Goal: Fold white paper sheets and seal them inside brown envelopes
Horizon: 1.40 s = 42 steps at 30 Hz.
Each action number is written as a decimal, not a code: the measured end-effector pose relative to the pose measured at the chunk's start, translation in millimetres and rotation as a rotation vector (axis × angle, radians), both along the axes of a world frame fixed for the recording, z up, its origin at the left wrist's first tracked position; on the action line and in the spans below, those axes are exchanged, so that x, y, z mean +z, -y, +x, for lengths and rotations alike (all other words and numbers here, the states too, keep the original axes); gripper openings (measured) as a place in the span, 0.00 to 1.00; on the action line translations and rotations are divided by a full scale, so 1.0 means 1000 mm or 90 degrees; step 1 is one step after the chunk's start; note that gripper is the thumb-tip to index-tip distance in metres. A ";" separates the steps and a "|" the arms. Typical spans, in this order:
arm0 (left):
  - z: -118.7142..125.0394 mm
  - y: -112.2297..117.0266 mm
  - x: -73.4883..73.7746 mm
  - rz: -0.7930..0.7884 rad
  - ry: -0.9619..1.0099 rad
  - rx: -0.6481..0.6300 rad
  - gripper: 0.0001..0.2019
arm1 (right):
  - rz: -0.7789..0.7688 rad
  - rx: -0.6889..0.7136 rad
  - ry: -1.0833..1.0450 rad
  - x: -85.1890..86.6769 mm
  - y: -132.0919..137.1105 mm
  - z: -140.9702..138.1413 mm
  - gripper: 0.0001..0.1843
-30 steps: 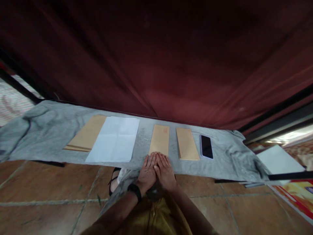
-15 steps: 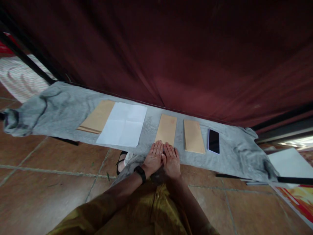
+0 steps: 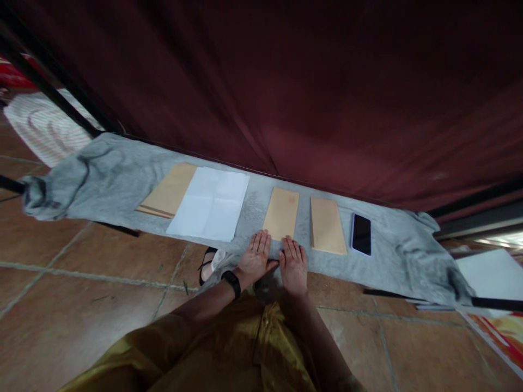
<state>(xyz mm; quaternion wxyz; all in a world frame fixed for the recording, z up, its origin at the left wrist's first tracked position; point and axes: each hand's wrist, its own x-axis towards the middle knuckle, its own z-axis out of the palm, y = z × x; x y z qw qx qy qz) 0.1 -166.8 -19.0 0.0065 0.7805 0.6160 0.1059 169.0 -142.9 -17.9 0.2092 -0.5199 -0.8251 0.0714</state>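
My left hand, with a black wristband, lies flat and open on the grey cloth, its fingertips at the near end of a brown envelope. My right hand rests flat and open beside it, a small gap between the two, fingertips just below the same envelope. A second brown envelope lies to the right, then a dark phone. A white creased sheet overlaps a stack of brown envelopes on the left.
A dark red curtain hangs behind the cloth-covered bench. The floor is brown tile. A sandalled foot shows under the bench. White board and colourful printed sheets lie at the right.
My hands, pressed side by side earlier, have drawn slightly apart. The view has shifted so the bench sits higher and further right.
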 end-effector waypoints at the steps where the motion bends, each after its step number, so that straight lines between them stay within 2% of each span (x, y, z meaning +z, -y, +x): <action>1: 0.000 0.000 0.000 0.004 0.003 0.002 0.41 | -0.002 -0.006 -0.010 0.000 -0.003 0.001 0.26; 5: 0.000 -0.001 0.003 0.030 0.011 0.016 0.38 | -0.017 -0.101 -0.037 0.002 -0.022 0.002 0.25; 9: 0.001 -0.002 0.004 0.050 0.004 0.020 0.36 | -0.075 -0.180 -0.080 0.002 -0.046 -0.004 0.28; 11: 0.001 -0.002 0.003 0.055 0.004 0.024 0.36 | -0.137 -0.208 -0.162 0.001 -0.057 -0.007 0.27; 13: 0.002 -0.002 0.002 0.057 0.003 0.031 0.37 | -0.196 -0.217 -0.247 0.000 -0.067 -0.009 0.21; 17: 0.004 -0.001 0.001 0.061 -0.001 0.045 0.37 | -0.249 -0.180 -0.333 -0.002 -0.079 -0.010 0.12; 22: 0.003 -0.006 0.002 0.069 0.017 0.046 0.35 | -0.379 -0.200 -0.636 0.000 -0.082 -0.022 0.14; 25: 0.002 -0.016 0.008 0.078 0.032 0.047 0.34 | -0.382 -0.236 -0.733 0.004 -0.086 -0.030 0.15; 30: 0.004 -0.036 0.017 0.067 0.040 0.024 0.32 | -0.388 -0.244 -0.722 0.008 -0.097 -0.033 0.15; 37: 0.014 -0.044 0.007 0.055 0.052 -0.033 0.31 | -0.364 -0.259 -0.642 0.011 -0.096 -0.027 0.10; 39: 0.014 -0.045 0.006 0.048 0.050 -0.039 0.31 | -0.333 -0.272 -0.577 0.012 -0.096 -0.025 0.11; 42: 0.012 -0.047 0.008 0.037 0.048 -0.046 0.31 | -0.255 -0.267 -0.400 0.015 -0.096 -0.023 0.10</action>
